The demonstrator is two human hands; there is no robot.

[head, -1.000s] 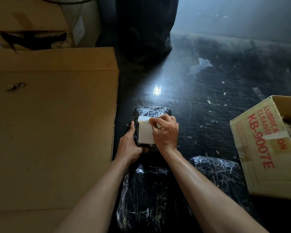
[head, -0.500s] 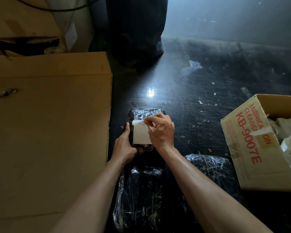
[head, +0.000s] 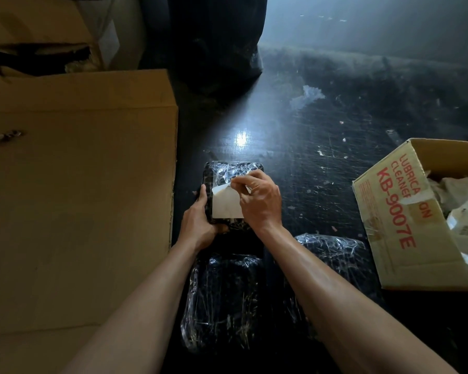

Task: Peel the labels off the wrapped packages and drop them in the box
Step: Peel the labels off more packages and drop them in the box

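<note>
Biggest thing going on here is the dark scratched floor (head: 295, 147), glossy and catching a patch of light just beyond the held package (head: 227, 171). A big flat sheet of cardboard (head: 79, 198) is lying right along that package's left side, and a black bag (head: 216, 49) is slumping well beyond it, against the dim far wall. The printed box (head: 405, 238) is sitting open well off to the package's right, with crumpled peeled labels (head: 454, 190) showing inside.

Two more wrapped packages are lying closer to the person than the held one: one (head: 222, 298) directly nearer, one (head: 333, 255) nearer and to the right.

The left hand (head: 197, 222) is gripping the held package's left edge, keeping it steady. The right hand (head: 260, 201) is pinching the lifted top corner of the white label (head: 226, 206), so that grip is closed on the label itself. The rest of the label is sitting flat on the wrap, long side running away from the person, same as the package.

The part that matters: the box is lying on the right-hand side, so the peeling hand is also the nearer one for the drop, probably a sideways carry once the label is off.
</note>
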